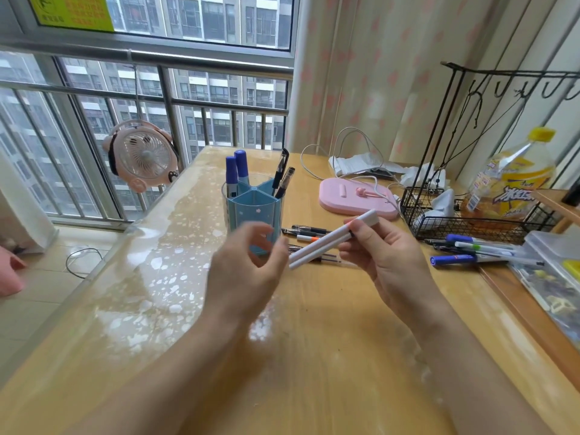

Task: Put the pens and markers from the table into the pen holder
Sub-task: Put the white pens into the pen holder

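Observation:
A blue, divided pen holder (251, 204) stands mid-table with two blue markers (236, 171) and two black pens (284, 175) upright in it. My right hand (381, 255) grips two white markers (326, 241), held slanted just right of the holder. My left hand (248, 271) hovers in front of the holder with fingers curled apart, its fingertips close to the lower ends of the white markers; whether they touch is unclear. Several pens (309, 233) lie on the table behind the held markers. More markers and pens (470, 251) lie at the right.
A pink lamp base (356, 196) with a white cable sits behind the pens. A black wire basket rack (470, 215) holds a yellow drink bottle (511, 180). A clear plastic box (552, 265) lies at the right edge. A pink fan (142, 153) hangs at the window.

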